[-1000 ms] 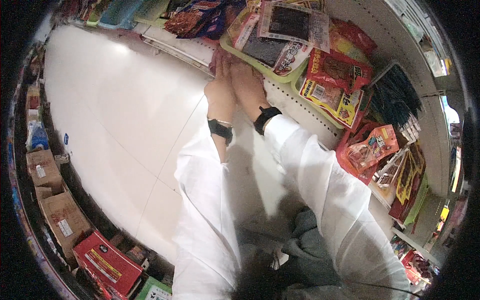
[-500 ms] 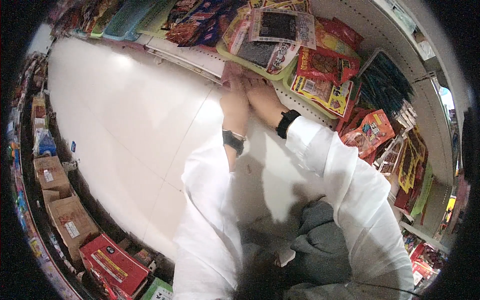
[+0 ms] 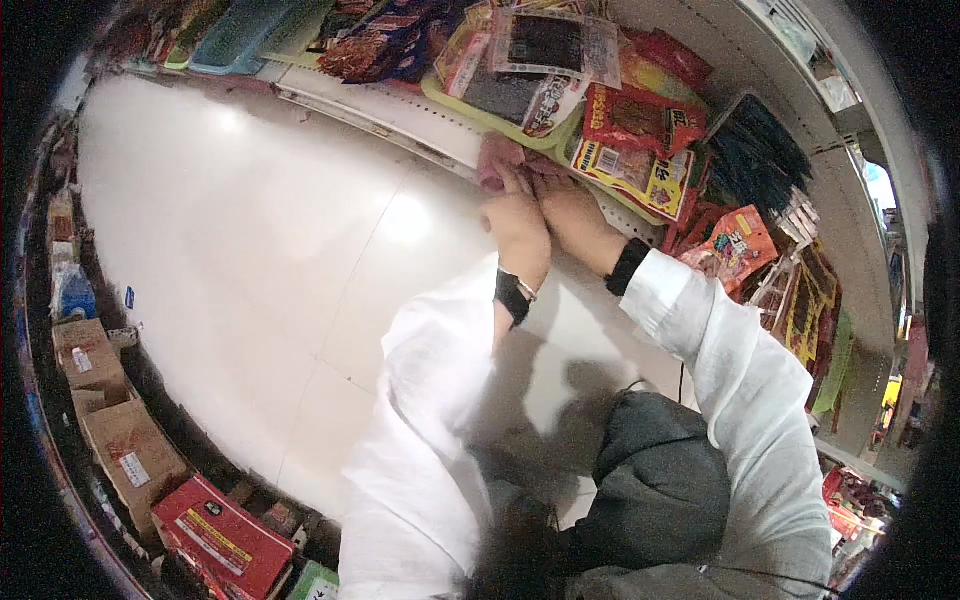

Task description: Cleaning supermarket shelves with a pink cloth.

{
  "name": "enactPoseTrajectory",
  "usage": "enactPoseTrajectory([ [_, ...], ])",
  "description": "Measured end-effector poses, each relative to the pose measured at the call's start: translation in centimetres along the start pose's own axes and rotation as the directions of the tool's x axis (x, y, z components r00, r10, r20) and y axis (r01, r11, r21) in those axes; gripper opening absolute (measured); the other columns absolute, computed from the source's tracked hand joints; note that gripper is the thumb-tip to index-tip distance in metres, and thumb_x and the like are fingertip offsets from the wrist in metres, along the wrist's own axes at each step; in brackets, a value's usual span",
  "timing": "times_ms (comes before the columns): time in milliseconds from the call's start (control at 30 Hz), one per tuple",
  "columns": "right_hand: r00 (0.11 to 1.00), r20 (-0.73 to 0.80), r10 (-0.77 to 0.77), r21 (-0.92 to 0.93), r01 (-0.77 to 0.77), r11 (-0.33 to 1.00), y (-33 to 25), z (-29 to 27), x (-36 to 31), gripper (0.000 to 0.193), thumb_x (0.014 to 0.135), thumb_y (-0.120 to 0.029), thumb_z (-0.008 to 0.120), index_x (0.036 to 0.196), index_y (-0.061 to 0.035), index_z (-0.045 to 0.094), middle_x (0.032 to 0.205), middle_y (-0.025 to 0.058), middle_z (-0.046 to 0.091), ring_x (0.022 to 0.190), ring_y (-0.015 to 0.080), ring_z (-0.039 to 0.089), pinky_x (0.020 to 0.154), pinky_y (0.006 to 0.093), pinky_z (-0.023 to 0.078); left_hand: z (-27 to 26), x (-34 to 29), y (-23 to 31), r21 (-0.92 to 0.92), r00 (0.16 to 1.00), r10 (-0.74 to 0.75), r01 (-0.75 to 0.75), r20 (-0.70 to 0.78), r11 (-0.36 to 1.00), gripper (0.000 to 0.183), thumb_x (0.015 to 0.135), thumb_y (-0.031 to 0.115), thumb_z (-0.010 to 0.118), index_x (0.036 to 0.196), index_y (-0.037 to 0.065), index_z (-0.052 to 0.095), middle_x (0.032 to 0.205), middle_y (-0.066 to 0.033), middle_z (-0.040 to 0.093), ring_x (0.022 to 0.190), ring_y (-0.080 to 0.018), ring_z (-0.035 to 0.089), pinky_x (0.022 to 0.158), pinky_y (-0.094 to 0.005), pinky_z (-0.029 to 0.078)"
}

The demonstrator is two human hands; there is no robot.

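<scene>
A crumpled dusty-pink cloth [image 3: 499,157] lies bunched on the front edge of the white perforated shelf [image 3: 415,122]. My left hand [image 3: 517,222] is closed on it, fingers bent into its folds. Close against it, my right hand [image 3: 577,214] also presses on the cloth, its fingertips partly hidden in the fabric. Just beyond both hands stands a light-green tray [image 3: 480,122] of flat snack packets. A yellow and red snack packet [image 3: 632,172] rests to the right of my right hand.
Red snack packets [image 3: 640,122] and a bin of dark sticks [image 3: 762,152] fill the shelf to the right, beside an orange packet [image 3: 742,246]. A blue basket [image 3: 228,45] stands at the far left. Cardboard boxes [image 3: 132,455] and a red box [image 3: 222,535] line the opposite side.
Both hands and the cloth have shifted right along the shelf edge. The cloth now shows more plainly beyond the fingers. The whole view has turned slightly.
</scene>
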State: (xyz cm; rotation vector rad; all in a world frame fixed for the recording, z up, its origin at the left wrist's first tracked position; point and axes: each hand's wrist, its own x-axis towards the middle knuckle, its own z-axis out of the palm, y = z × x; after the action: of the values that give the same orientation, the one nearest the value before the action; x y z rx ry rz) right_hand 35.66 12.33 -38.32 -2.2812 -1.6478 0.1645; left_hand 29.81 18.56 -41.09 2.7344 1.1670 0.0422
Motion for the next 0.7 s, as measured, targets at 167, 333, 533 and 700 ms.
enactPoseTrajectory([
  [167, 0.962, 0.239, 0.134, 0.028, -0.144, 0.989, 0.4, -0.9, -1.3, 0.038, 0.078, -0.012, 0.046, 0.114, 0.0004, 0.047, 0.113, 0.0213, 0.05, 0.107, 0.0328, 0.046, 0.09, 0.0379, 0.037, -0.6, -0.5, 2.9, 0.377, 0.938, -0.035, -0.105, 0.346, 0.92, 0.054, 0.081, 0.014, 0.044, 0.133, 0.008, 0.029, 0.139, -0.0083, 0.025, 0.087, -0.0224, 0.058, 0.057, -0.0386, 0.045],
  [333, 0.89, 0.436, 0.129, 0.264, -0.264, 0.928, -2.6, -7.3, -2.4, 0.035, 0.079, -0.015, 0.047, 0.111, -0.0044, 0.05, 0.114, 0.0175, 0.051, 0.108, 0.0293, 0.047, 0.092, 0.0355, 0.035, -4.4, -0.6, 5.0, 0.421, 0.749, -0.058, -0.306, 0.66, 0.854, 0.054, 0.082, 0.02, 0.043, 0.134, 0.01, 0.028, 0.13, -0.0093, 0.038, 0.084, -0.0234, 0.054, 0.061, -0.049, 0.041],
  [533, 0.965, 0.262, 0.005, 0.663, -0.184, 0.725, 2.0, 1.4, -0.9, 0.03, 0.079, -0.022, 0.051, 0.098, 0.0007, 0.057, 0.097, 0.0195, 0.059, 0.088, 0.0322, 0.056, 0.077, 0.0357, 0.043, -5.0, -0.8, 1.0, 0.276, 0.866, 0.238, -0.382, 0.441, 0.882, 0.02, 0.071, 0.023, 0.053, 0.077, 0.011, 0.067, 0.077, -0.0103, 0.064, 0.067, -0.024, 0.059, 0.049, -0.0466, 0.042],
  [700, 0.995, 0.095, -0.044, 0.466, -0.005, 0.885, 0.6, 4.8, 4.7, 0.032, 0.076, -0.016, 0.052, 0.103, 0.0024, 0.054, 0.11, 0.0214, 0.052, 0.1, 0.0338, 0.05, 0.087, 0.0366, 0.038, -3.4, 1.9, -4.3, 0.228, 0.988, 0.112, -0.135, 0.109, 0.964, 0.022, 0.076, 0.019, 0.049, 0.089, 0.011, 0.065, 0.086, -0.0121, 0.064, 0.07, -0.024, 0.063, 0.046, -0.0404, 0.045],
])
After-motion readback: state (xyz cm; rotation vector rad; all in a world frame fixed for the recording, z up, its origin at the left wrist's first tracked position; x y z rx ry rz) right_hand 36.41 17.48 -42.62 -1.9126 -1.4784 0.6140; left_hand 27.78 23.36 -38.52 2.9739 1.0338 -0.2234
